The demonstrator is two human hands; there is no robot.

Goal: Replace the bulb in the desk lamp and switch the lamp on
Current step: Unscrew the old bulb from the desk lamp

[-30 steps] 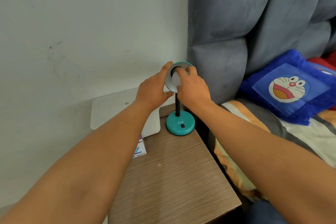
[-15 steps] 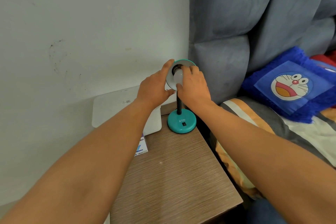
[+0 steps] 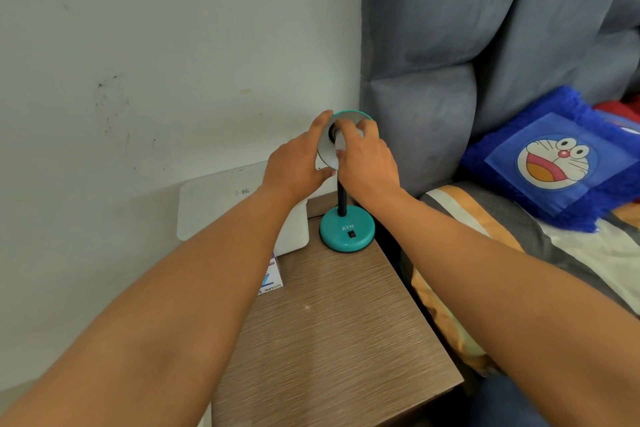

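A small teal desk lamp stands at the back of a wooden side table [image 3: 332, 340]. Its round base [image 3: 347, 229] carries a black switch [image 3: 352, 235], and a black stem [image 3: 342, 194] rises to the shade [image 3: 325, 152], which tilts toward me with a silver inside. My left hand [image 3: 298, 166] grips the shade's left rim. My right hand [image 3: 367, 163] reaches into the shade, fingers closed around a white bulb [image 3: 343, 139] that sits at the dark socket [image 3: 334, 130]. Most of the bulb is hidden by my fingers.
A flat white box [image 3: 221, 204] leans on the wall behind the table, and a small printed card [image 3: 272, 279] lies beside it. A grey padded headboard [image 3: 450, 45] and a bed with a blue cartoon cushion [image 3: 554, 163] lie to the right.
My right hand has shifted on the bulb inside the shade, fingers now wrapped further over it. My left hand keeps its hold on the shade rim. The view has shifted slightly.
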